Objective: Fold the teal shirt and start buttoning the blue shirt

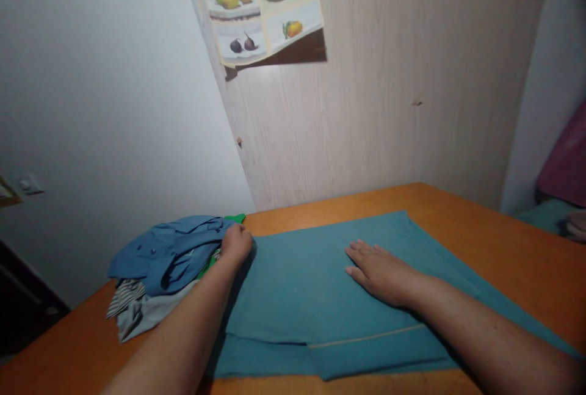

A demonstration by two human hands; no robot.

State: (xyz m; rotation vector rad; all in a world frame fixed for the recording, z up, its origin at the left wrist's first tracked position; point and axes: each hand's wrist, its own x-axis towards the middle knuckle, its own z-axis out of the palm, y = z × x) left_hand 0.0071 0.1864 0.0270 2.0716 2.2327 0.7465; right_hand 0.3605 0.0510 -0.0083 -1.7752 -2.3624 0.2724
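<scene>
Teal cloth (293, 285), right hand (379, 271) flat on it, left hand (236, 245) at edge

"Can you read any lettering from your end?"

"None that I can make out. On the blue garment (176, 242) I get a small pale mark, but it is too small for me to tell whether it spells anything."

"And the picture sheet (263, 13) on the wall (366, 108)?"

"I see four fruit pictures on it, and I can pick out no word or number there."

"The teal cloth (293, 285)?"

"I see a pale line across its near fold, with no letters I can read."
</scene>
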